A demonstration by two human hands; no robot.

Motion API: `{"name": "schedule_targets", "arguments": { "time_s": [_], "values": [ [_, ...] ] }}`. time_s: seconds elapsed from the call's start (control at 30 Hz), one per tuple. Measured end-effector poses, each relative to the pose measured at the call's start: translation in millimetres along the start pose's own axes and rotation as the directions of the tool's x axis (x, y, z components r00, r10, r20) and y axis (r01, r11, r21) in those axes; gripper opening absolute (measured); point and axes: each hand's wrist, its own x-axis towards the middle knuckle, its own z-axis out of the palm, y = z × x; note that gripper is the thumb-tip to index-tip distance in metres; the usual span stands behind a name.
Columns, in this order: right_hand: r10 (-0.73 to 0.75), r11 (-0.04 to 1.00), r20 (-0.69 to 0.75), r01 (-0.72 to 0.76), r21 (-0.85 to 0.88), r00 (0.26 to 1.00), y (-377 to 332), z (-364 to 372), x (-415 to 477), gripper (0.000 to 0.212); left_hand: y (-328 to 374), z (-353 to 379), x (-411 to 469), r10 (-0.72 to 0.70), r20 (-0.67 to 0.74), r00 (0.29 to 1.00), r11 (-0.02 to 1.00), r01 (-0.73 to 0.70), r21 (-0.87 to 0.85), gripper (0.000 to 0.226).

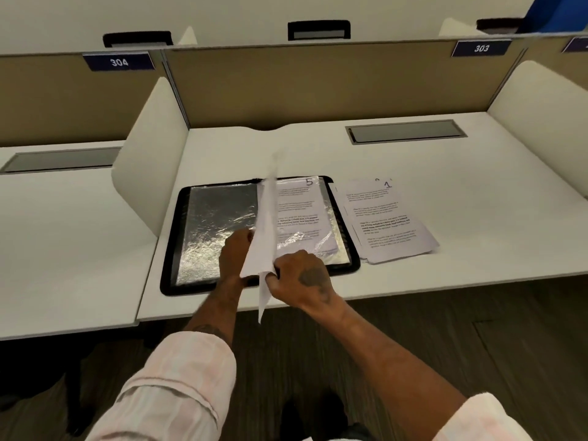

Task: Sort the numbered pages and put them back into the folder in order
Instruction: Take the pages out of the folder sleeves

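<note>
White paper, thin and limp, makes up the loose sheet [265,224] that stands almost edge-on over the middle of the open folder [178,237]. It looks very light and bends readily, and its upper part is blurred. It is likely to crease if squeezed, so the near edge or a corner is the safest place to hold it.

The right hand [305,275] pinches that near edge between curled fingers and thumb. The left hand [234,253] meets the sheet's left face, but the paper hides its fingertips, so I cannot tell whether it grips or only steadies.

The folder lies flat near the front of the white desk [445,173]. It has a black border and a glossy, crinkled plastic sleeve [216,224] that is probably slippery. A printed page marked 5 [302,205] lies on its right half. Just beside the folder, a fanned stack topped by page 1 [388,224] rests on the desk.
</note>
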Motion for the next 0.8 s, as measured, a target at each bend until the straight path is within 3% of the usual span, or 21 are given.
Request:
{"name": "schedule_targets", "arguments": {
  "time_s": [0.1, 0.13, 0.17, 0.2, 0.23, 0.27, 0.33, 0.4, 0.53, 0.67, 0.8],
  "values": [
    [0.068, 0.987, 0.01, -0.068, 0.148, 0.998, 4, -32, -22, 0.031, -16, -6, 1, -0.148, -0.047, 0.988, 0.988, 0.146, -0.057, 0.017],
    [0.091, 0.957, 0.019, -0.093, 0.276, 0.996, -2, -46, -22, 0.028, -21, -8, 2, -0.182, -0.053, 0.982, 0.981, 0.177, -0.078, 0.017],
    [-0.011, 0.972, 0.029, 0.004, 0.235, 1.0, -6, -59, -20, 0.015, -25, -10, 3, -0.207, -0.059, 0.977, 0.975, 0.201, -0.089, 0.017],
    [-0.028, 0.973, 0.075, 0.01, 0.229, 0.997, -26, -83, -26, 0.035, -30, -12, 4, -0.222, -0.07, 0.973, 0.971, 0.214, -0.102, 0.016],
    [-0.032, 0.975, -0.036, 0.039, 0.221, 0.999, -9, -79, -15, 0.039, -32, -15, 3, -0.245, -0.086, 0.966, 0.964, 0.234, -0.123, 0.017],
    [0.031, 0.964, -0.04, -0.019, 0.265, 0.999, 9, -76, -3, 0.033, -37, -16, 3, -0.277, -0.106, 0.955, 0.955, 0.262, -0.14, 0.019],
    [0.004, 0.997, -0.048, 0.0, 0.082, 0.999, 26, -92, 8, 0.018, -40, -23, 2, -0.352, -0.155, 0.923, 0.927, 0.322, -0.191, 0.028],
    [-0.043, 0.996, 0.057, 0.048, -0.082, 0.997, 26, -122, 30, 0.028, -47, -27, 3, -0.419, -0.167, 0.892, 0.895, 0.376, -0.239, 0.033],
    [0.059, 0.997, 0.013, -0.058, -0.05, 0.998, 20, -196, 64, 0.033, -73, -33, 5, -0.454, -0.098, 0.886, 0.858, 0.405, -0.318, 0.035],
    [0.261, 0.922, 0.071, -0.271, 0.277, 0.963, 87, -192, 73, 0.032, -89, -44, 0, -0.54, -0.011, 0.842, 0.746, 0.473, -0.468, 0.022],
    [0.417, 0.714, 0.143, -0.42, 0.56, 0.898, 147, -179, 77, 0.029, -117, -41, 0, -0.558, -0.063, 0.827, 0.709, 0.435, -0.555, 0.043]
  ]
}}
